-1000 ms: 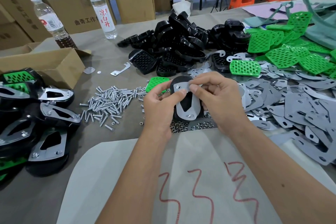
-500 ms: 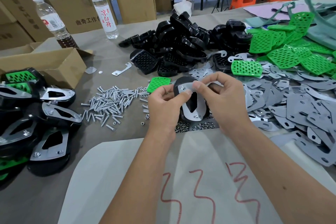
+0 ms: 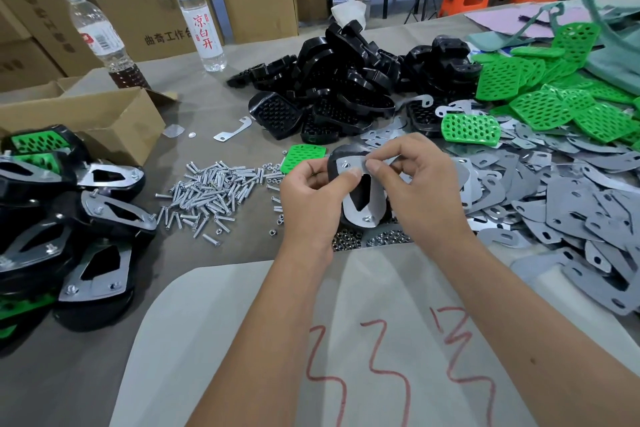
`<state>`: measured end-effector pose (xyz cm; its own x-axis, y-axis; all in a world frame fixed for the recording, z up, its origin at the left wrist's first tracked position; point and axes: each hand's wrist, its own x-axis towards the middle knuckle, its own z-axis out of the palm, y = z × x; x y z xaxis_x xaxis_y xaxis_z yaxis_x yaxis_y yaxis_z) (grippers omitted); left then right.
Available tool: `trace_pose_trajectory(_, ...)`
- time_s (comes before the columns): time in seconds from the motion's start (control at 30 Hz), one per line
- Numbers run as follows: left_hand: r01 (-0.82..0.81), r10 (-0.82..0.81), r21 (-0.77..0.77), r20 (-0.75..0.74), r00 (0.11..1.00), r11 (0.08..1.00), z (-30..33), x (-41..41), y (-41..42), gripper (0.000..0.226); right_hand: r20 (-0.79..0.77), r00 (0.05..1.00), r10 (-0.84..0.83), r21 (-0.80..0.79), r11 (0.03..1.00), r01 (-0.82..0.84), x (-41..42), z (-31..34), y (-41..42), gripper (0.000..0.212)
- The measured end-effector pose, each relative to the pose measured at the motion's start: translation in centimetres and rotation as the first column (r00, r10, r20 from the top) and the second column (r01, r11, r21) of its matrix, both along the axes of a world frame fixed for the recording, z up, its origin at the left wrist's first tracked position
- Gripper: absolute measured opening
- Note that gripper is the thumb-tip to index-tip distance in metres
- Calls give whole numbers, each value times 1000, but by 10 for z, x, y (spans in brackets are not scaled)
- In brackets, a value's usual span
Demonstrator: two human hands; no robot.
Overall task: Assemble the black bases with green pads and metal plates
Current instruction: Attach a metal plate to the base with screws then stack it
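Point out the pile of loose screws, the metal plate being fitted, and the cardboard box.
pile of loose screws (image 3: 211, 192), head view, middle of heap.
metal plate (image 3: 375, 199), head view, right arm.
cardboard box (image 3: 97, 125), head view, front wall.

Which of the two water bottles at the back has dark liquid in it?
The left bottle, behind the open cardboard box: dark brown liquid sits at its bottom. The other bottle, with red characters on its label, is clear throughout.
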<state>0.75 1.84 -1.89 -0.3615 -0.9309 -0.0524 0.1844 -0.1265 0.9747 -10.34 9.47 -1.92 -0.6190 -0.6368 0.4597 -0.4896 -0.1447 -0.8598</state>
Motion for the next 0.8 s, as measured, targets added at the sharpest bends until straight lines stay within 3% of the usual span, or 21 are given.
trace_pose_trajectory(0.13,20,-20,-40,9,1000,999,-1,-1,1,22,-208,970,-130,4,991,133,-1,1,-1,19)
trace_pose_trajectory(0.23,-3,4,-54,17,1000,999,1,-1,2,22,-410,912,-6,127,990,63,-5,2,1,11)
trace_pose_trajectory(0.37,-28,31,-87,30,999,996,4,0,1,20,-469,875,120,285,958,21,-6,5,5,7)
trace_pose_trajectory(0.67,-18,36,-158,118,992,987,-1,-1,-2,21,-570,821,19,278,945,171,-5,5,2,28)
trace_pose_trajectory(0.8,-57,88,-193,159,983,980,1,-1,0,24,-581,810,83,358,919,162,-4,1,1,26)
